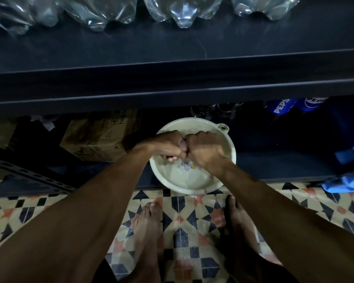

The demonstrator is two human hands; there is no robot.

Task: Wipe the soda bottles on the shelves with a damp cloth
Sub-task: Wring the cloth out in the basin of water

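Note:
My left hand [168, 145] and my right hand [204, 149] are fisted side by side above a pale round basin [229, 144] that holds a little water. Both grip a small bunched cloth [187, 165], of which only a pale scrap with coloured spots shows below the knuckles. Clear plastic bottles [182, 13] stand in a row on the dark upper shelf [172, 58]. Blue-labelled Pepsi bottles [280, 107] stand on the low shelf at the right, partly hidden by the shelf above.
A cardboard box [98, 137] sits left of the basin on the low shelf. Blue packs [347, 180] lie at the right edge. A perforated metal shelf upright [29, 176] lies at the left. My bare feet [149, 221] stand on patterned floor tiles.

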